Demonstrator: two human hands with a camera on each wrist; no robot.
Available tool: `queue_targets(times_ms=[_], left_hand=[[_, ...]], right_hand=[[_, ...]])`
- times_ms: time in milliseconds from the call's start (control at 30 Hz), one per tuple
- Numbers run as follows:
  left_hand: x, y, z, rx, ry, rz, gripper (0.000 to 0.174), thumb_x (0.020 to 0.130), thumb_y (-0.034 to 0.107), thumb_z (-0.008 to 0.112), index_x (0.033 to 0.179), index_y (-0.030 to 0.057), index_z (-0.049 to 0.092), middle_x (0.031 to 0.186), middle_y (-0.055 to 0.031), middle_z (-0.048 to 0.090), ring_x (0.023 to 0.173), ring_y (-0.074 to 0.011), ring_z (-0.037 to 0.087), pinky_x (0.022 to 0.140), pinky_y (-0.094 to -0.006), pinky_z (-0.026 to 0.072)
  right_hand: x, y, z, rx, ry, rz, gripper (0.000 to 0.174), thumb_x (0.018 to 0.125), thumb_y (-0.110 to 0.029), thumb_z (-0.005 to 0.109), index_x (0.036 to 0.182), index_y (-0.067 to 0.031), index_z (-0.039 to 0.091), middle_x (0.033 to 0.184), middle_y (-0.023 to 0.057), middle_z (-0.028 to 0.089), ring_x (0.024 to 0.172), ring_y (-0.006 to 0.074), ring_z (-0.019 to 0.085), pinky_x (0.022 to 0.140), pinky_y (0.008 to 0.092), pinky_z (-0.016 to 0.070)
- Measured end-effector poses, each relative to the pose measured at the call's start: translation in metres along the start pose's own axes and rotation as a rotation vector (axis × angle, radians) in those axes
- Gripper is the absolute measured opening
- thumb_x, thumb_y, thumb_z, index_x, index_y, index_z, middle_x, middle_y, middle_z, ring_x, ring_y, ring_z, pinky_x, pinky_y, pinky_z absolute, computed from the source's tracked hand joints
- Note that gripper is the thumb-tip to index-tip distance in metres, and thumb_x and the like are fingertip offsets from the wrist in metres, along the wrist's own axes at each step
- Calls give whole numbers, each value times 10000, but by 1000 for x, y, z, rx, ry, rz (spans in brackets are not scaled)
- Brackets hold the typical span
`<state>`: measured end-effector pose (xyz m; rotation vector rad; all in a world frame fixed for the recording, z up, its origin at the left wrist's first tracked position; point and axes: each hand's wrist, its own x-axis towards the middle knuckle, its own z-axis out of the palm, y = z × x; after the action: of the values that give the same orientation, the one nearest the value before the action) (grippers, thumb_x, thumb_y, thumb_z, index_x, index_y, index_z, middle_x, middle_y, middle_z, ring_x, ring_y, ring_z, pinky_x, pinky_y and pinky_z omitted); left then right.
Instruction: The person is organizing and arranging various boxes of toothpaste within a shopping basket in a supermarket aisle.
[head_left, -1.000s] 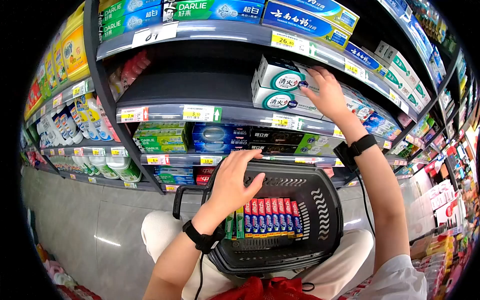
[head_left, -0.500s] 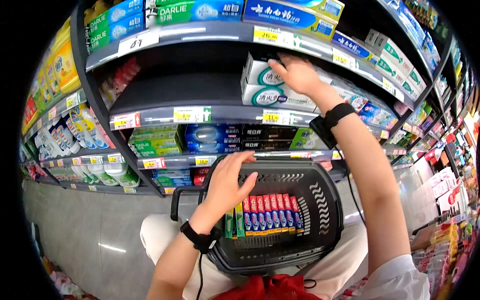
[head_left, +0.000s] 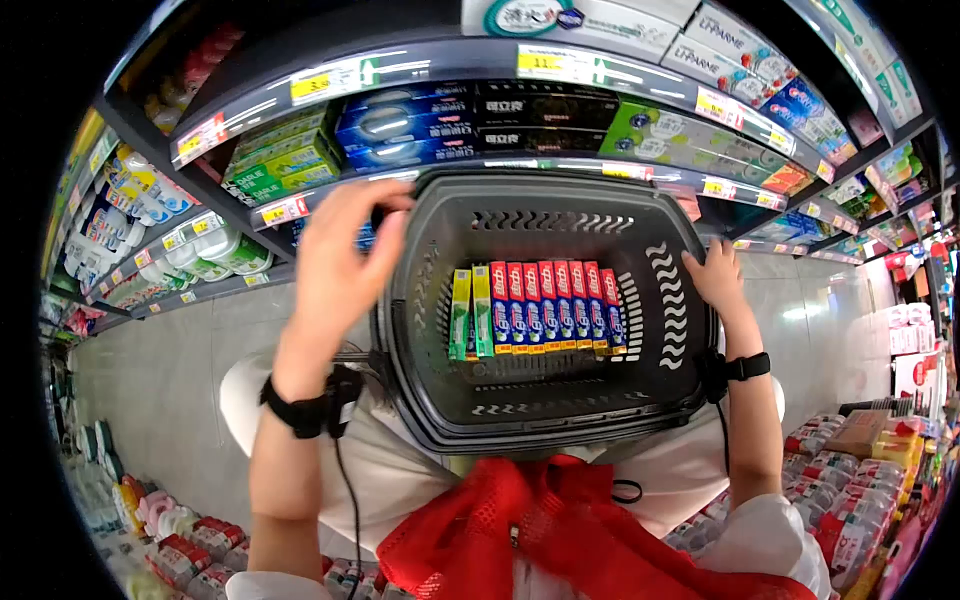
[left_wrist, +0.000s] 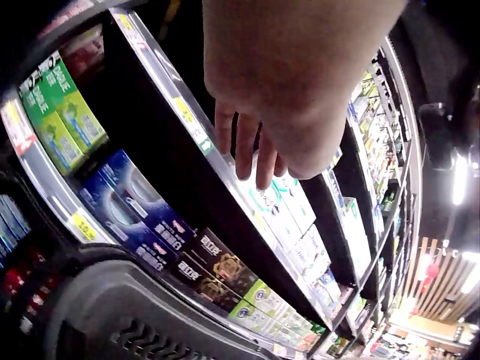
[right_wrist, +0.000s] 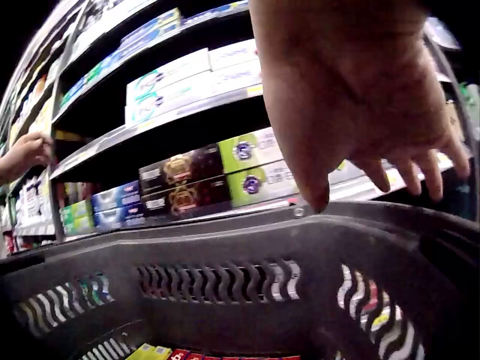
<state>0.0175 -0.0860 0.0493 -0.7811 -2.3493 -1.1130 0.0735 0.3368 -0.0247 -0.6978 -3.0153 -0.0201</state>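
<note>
A black basket [head_left: 560,400] sits between the person's knees, holding a row of red-and-blue toothpaste boxes [head_left: 548,305] and green-and-yellow boxes [head_left: 471,315] at its left end. The left hand [head_left: 345,255] is beside the basket's left rim, fingers relaxed and holding nothing; in the left wrist view the same hand [left_wrist: 274,127] appears in front of the shelves. At the basket's right rim is the right hand [head_left: 720,280], fingers spread. The right wrist view shows that hand [right_wrist: 360,112] above the rim, gripping nothing; contact with the rim is unclear.
Shelves ahead carry white boxes [head_left: 590,25], blue boxes [head_left: 405,125], black boxes [head_left: 540,120] and green boxes [head_left: 290,155]. Grey floor tiles [head_left: 150,370] show at the left. Wrapped goods [head_left: 850,490] are stacked at the lower right, with more packages at the lower left.
The right hand has come down from the white boxes on the shelf to the basket's right side. The left hand has moved left, and the head view has tilted downward.
</note>
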Motion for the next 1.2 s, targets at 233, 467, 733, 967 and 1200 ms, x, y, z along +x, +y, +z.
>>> queue_targets(times_ms=[233,467,733,967,1200], left_hand=[[-15,-31,10,121,-225,-235,218,775,25,563,993,22,557,989,-125,578,963,-281,538,853,-344,400],[-31,-72,67,321,-681,-260,430,768,98,622,1174,95,480,1401,-111,248,1200,-354,370,951,-418,362],[-10,-67,63,229,-878,-366,591,706,31,653,1241,110,414,1448,-81,138,1183,-359,400,887,-395,423],[-9,-55,48,311,-886,-318,624,692,35,657,1256,104,400,1449,-107,120,1074,-382,487,808,-405,450],[-18,-34,26,358,-849,-271,635,685,66,664,1258,87,391,1441,-145,108,986,-412,525,790,-417,454]], right_hand=[[19,62,47,559,-367,163,490,804,-290,568,1072,109,475,1028,306,550,956,381,561,789,401,442],[20,56,37,473,-411,180,463,764,-220,615,1070,84,447,969,272,577,908,348,582,785,383,442],[2,55,37,494,-452,240,441,763,-140,618,1114,61,441,989,194,582,893,239,578,778,334,452],[-5,55,28,525,-407,213,582,702,-190,661,1139,85,392,1031,290,553,977,369,558,829,385,442],[-17,45,-3,555,-371,207,564,706,-173,653,1147,72,400,1045,275,554,991,332,557,828,363,442]])
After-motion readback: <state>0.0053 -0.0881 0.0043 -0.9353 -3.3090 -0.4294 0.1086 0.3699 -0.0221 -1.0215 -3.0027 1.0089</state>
